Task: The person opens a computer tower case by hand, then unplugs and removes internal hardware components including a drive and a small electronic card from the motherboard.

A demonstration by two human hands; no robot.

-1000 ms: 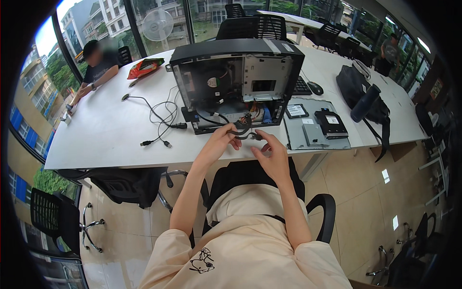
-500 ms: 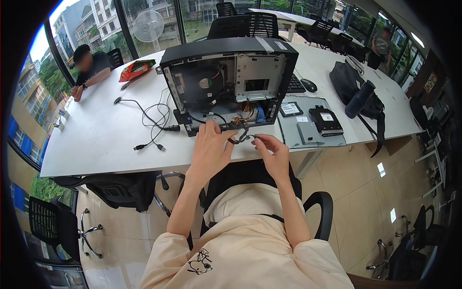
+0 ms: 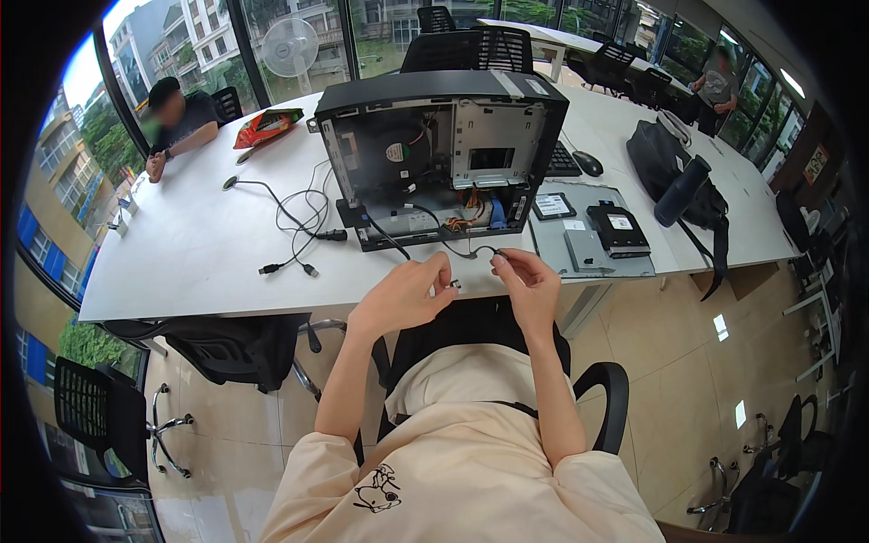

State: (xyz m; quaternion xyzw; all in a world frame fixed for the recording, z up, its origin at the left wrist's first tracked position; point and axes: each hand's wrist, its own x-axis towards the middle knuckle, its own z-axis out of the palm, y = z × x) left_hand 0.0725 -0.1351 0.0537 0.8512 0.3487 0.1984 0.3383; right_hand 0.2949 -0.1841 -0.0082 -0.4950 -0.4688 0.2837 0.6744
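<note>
An opened black desktop computer case [image 3: 425,93] stands on the table in front of me, its inside facing me. A thick black cable [image 3: 391,239] runs out of its lower left part to my left hand [image 3: 398,296]. That hand is pinched on the cable, and a small connector [image 3: 454,284] pokes out by the fingertips. My right hand [image 3: 529,285] pinches the end of a thinner dark cable [image 3: 464,255], which also comes from the case. The two hands are apart, just past the table's near edge. Colored wires [image 3: 471,208] lie inside the case.
Right of the case, a metal side panel [image 3: 554,256] carries several drives, including a black drive bay [image 3: 618,231]. A keyboard [image 3: 562,161], mouse [image 3: 588,163], backpack [image 3: 656,158] and dark bottle [image 3: 682,192] are beyond. Loose cables [image 3: 294,222] lie left. A person [image 3: 186,122] sits far left.
Both hands held the cables close together at the case's front edge; now they are farther apart. My left hand has come down toward me, drawing the thick cable out straighter.
</note>
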